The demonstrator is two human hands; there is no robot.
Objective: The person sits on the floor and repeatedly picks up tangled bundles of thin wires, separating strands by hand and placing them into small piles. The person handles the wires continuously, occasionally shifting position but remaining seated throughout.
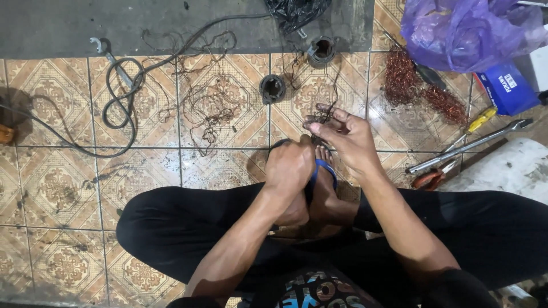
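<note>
Wire bundle, dark and tangled, sits just above the sandalled foot, pinched in the right hand fingers. Left hand is closed in a fist beside the foot; its contents are hidden.

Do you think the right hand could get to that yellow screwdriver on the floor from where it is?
Probably yes. The yellow screwdriver lies on bare tile to the right of the right hand, with nothing between them. But its fingers are pinching a tuft of thin wire, so they are not free to grab it.
</note>
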